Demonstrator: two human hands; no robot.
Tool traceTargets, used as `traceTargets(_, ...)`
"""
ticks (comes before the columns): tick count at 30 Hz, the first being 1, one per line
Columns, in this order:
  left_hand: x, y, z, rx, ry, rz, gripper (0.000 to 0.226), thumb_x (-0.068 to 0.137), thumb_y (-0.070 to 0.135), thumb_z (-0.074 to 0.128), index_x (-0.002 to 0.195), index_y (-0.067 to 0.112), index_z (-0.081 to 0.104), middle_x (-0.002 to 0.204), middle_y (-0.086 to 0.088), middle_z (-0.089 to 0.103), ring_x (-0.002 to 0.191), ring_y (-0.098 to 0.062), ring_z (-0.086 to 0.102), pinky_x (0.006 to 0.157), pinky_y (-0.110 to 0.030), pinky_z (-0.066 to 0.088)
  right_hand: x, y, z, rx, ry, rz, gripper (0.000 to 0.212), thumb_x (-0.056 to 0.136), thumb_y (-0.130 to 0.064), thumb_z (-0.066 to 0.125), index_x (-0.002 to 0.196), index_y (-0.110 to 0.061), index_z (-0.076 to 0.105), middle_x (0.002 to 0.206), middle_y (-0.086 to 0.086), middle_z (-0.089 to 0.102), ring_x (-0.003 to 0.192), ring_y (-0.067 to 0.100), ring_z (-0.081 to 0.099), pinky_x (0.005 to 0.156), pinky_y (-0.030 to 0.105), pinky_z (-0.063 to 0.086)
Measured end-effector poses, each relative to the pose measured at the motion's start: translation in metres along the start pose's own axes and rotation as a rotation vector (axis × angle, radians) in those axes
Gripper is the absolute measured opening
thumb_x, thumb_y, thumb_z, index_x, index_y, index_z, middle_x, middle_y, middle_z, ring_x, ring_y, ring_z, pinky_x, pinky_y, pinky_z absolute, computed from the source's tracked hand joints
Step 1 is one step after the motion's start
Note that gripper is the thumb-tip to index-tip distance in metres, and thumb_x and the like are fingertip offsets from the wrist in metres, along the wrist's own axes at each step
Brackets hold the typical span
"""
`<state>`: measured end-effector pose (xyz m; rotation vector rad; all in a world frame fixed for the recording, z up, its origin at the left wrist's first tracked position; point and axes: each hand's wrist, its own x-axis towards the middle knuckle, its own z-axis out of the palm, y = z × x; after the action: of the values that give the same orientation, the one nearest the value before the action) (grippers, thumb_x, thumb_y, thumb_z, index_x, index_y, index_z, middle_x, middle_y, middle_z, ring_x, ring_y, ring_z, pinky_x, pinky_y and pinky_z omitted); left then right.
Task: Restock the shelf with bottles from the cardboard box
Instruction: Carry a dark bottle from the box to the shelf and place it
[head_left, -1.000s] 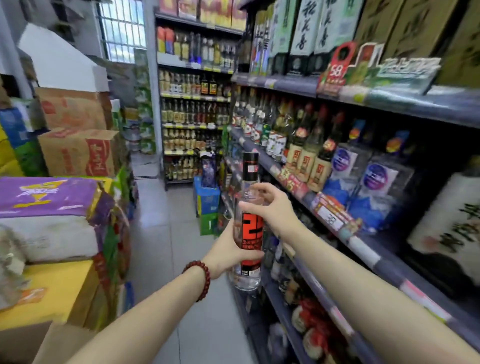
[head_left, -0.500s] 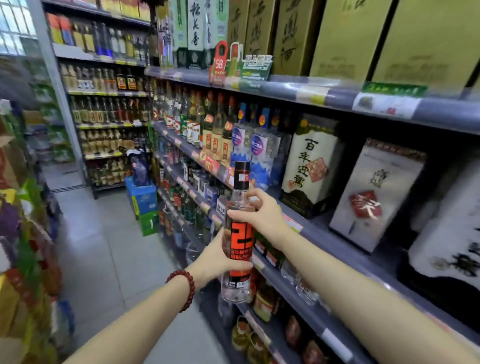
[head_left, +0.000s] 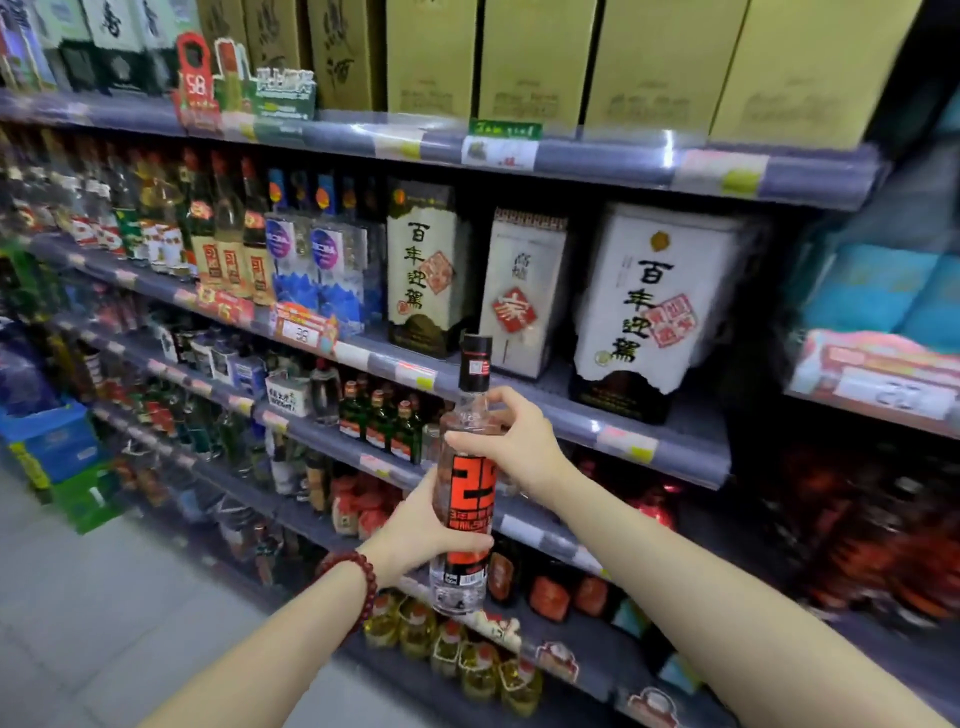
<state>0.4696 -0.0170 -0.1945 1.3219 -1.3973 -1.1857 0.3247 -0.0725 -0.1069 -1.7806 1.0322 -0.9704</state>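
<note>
Head view: we are holding the bottle (head_left: 466, 493) upright in front of the shelf (head_left: 649, 447), our left hand (head_left: 421, 525) wrapping its labelled body, our right hand (head_left: 514, 441) gripping its shoulder below the black cap. We are judging this the carrying step. Next we are needing a free slot; the green bottles (head_left: 382, 423) beyond are standing close, so placement calls for care.
</note>
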Motion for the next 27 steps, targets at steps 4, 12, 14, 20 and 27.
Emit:
traceTargets(4, 0.004, 0.006, 0.055, 0.023, -0.114, 0.021, 0.092, 0.06, 0.02, 0.091, 0.133, 0.038, 0.038, 0.12, 0.012, 0.065, 0.11, -0.002, 0.062, 0.092, -0.026, 0.051, -0.036, 0.017, -0.048, -0.032, 0.099, 0.042, 0.045, 0.063, -0.036, 0.086, 0.097, -0.023, 0.06, 0.099, -0.001, 0.07, 0.094, 0.013, 0.067, 0.082, 0.033, 0.056)
traceTargets(12, 0.007, 0.021, 0.175, 0.039, -0.294, 0.069, 0.092, 0.054, 0.031, 0.091, 0.13, 0.042, 0.04, 0.119, 0.01, 0.066, 0.109, -0.003, 0.063, 0.094, -0.027, 0.05, -0.11, 0.045, -0.151, -0.1, 0.261, 0.084, 0.039, 0.062, -0.035, 0.086, 0.09, -0.033, 0.059, 0.093, -0.01, 0.07, 0.088, 0.005, 0.067, 0.08, 0.03, 0.055)
traceTargets(14, 0.005, 0.029, 0.208, 0.052, -0.311, 0.069, 0.091, 0.052, 0.037, 0.091, 0.126, 0.047, 0.04, 0.117, 0.014, 0.066, 0.107, 0.002, 0.063, 0.093, -0.024, 0.049, -0.131, 0.052, -0.18, -0.112, 0.277, 0.093, 0.039, 0.062, -0.037, 0.086, 0.091, -0.034, 0.059, 0.096, -0.006, 0.07, 0.09, 0.01, 0.068, 0.083, 0.036, 0.057)
traceTargets(20, -0.002, 0.05, 0.309, 0.042, -0.358, 0.09, 0.083, 0.053, 0.035, 0.091, 0.118, 0.052, 0.041, 0.115, 0.016, 0.066, 0.103, 0.006, 0.063, 0.082, -0.013, 0.051, -0.187, 0.068, -0.268, -0.165, 0.315, 0.111, 0.039, 0.061, -0.04, 0.085, 0.09, -0.031, 0.061, 0.091, -0.008, 0.071, 0.087, 0.006, 0.067, 0.079, 0.031, 0.056)
traceTargets(27, 0.004, 0.051, 0.41, 0.045, -0.448, 0.043, 0.092, 0.052, 0.036, 0.092, 0.128, 0.042, 0.041, 0.121, 0.014, 0.064, 0.112, -0.002, 0.061, 0.1, -0.034, 0.049, -0.238, 0.103, -0.347, -0.186, 0.381, 0.214, 0.046, 0.061, -0.043, 0.084, 0.097, -0.025, 0.061, 0.098, -0.005, 0.07, 0.093, 0.01, 0.066, 0.078, 0.028, 0.055)
